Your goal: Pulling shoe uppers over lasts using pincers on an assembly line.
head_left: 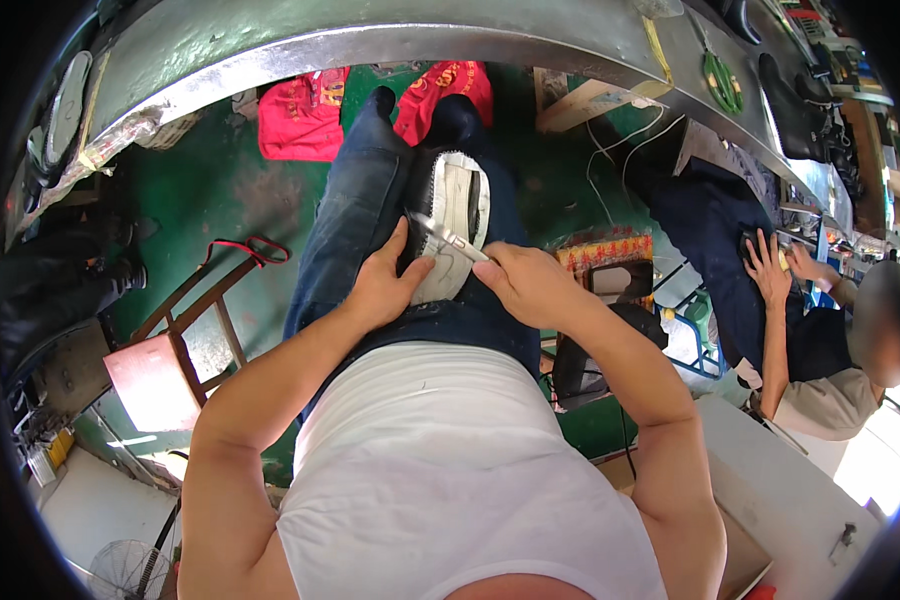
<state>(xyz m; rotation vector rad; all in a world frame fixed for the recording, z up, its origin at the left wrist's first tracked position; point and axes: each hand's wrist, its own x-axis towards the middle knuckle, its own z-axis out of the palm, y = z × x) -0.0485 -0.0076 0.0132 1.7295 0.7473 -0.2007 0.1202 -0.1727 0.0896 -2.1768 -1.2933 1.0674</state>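
Note:
A shoe (458, 195) rests on my lap between my thighs with its underside up. Its underside is pale, and a jagged black-and-white edge runs round the toe. My left hand (382, 285) grips the shoe's left side, thumb over the pale underside and forefinger along the edge. In my right hand (523, 285) is a slim silvery metal tool (457, 241), pinched near its right end. The tool lies slantwise across the shoe, its far end close to my left forefinger. Its exact kind is hard to make out.
A metal-edged bench (370, 42) curves across the front. Red cloths (302, 115) lie on the green floor beneath it. At left stands a wooden stool (155, 375). A co-worker (820, 320) sits at right, hands at the bench. Black boots (792, 110) stand on the bench's right end.

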